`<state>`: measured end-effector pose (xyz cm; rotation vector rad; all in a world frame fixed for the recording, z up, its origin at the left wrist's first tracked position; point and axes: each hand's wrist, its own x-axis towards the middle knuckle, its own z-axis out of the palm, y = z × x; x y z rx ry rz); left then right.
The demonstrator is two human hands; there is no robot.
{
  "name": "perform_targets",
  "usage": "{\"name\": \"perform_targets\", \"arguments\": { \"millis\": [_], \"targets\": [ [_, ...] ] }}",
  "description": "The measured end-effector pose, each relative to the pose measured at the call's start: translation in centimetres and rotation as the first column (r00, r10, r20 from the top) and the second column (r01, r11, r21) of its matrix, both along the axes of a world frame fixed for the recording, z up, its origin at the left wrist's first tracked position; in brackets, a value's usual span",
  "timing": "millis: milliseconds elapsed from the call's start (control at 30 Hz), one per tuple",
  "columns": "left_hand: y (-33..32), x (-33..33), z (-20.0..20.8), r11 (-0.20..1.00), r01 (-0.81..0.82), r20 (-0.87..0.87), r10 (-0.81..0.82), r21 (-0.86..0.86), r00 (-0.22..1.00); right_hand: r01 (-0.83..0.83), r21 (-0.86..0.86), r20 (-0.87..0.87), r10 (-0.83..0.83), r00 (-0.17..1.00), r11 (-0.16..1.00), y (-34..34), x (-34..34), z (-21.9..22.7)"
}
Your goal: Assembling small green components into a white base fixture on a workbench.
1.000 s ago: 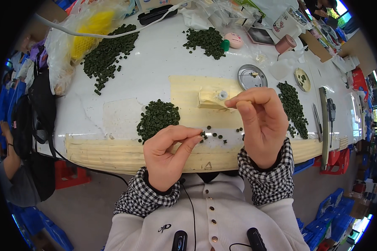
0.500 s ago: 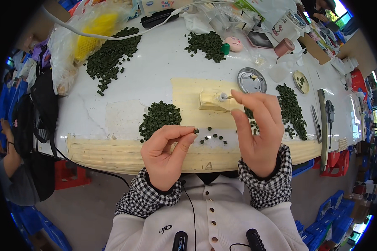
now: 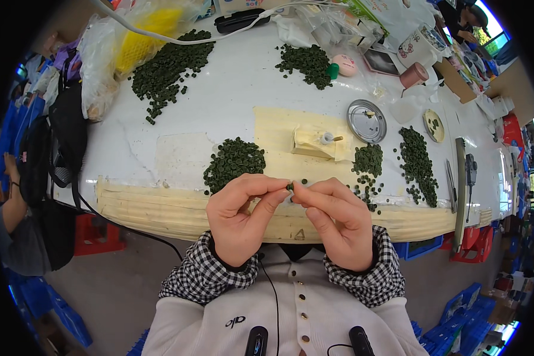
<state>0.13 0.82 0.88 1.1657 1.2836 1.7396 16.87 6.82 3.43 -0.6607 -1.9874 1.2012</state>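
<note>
My left hand [image 3: 241, 216] is closed, thumb and index pinching a small round dark green piece [image 3: 289, 187]. Against that piece rests the index fingertip of my right hand [image 3: 341, 222]. The right fingers are bent in, the thumb lower; whether they hold a piece of their own is hidden. Just beyond the hands lies a loose green piece [image 3: 304, 181]. Farther off, a block wrapped in cream tape [image 3: 311, 144] carries a small whitish pot [image 3: 326, 138] with a short stick [image 3: 338, 139] leaning out of it.
Piles of green pieces lie left [image 3: 234, 163], far left [image 3: 172, 68], at the back [image 3: 305, 64] and right [image 3: 418, 160]. A round metal tin lid [image 3: 354, 132], a pink spool [image 3: 414, 75] and tweezers [image 3: 451, 184] are at right. A white cable [image 3: 178, 41] crosses the back.
My right hand has left the stick on the taped block and come down to the left hand. Its fingertip now meets the pinched piece. The view has shifted slightly.
</note>
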Motion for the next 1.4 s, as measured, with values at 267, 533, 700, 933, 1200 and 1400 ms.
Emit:
{"name": "perform_targets", "arguments": {
  "millis": [267,533,700,933,1200,1400],
  "targets": [
    [-0.2,-0.1,0.2,0.995,0.094,0.072,-0.092,-0.02,0.993,-0.075,0.093,0.014,0.074,0.997,0.993,0.8,0.7,-0.4],
    [-0.1,-0.4,-0.1,0.994,0.101,0.0,-0.101,0.037,0.995,-0.084,0.053,0.0,0.084,0.996,0.995,0.7,0.8,-0.4],
    [-0.2,-0.4,0.0,0.992,0.11,-0.068,-0.106,0.054,0.992,-0.092,0.044,-0.012,0.093,0.996,0.995,0.7,0.9,-0.3],
    [-0.1,-0.4,0.2,0.993,0.098,-0.137,-0.089,0.058,0.986,-0.094,0.026,-0.016,0.095,0.995,0.995,0.5,1.1,-0.3],
    [0.0,-0.5,0.1,0.995,0.09,-0.182,-0.08,0.048,0.98,-0.101,0.071,0.005,0.101,0.995,0.992,0.7,1.4,-0.4],
    [0.4,0.2,0.4,0.998,0.058,-0.205,-0.062,-0.024,0.977,0.122,0.053,-0.025,-0.12,0.992,0.991,0.3,1.4,-0.5]
  ]
}}
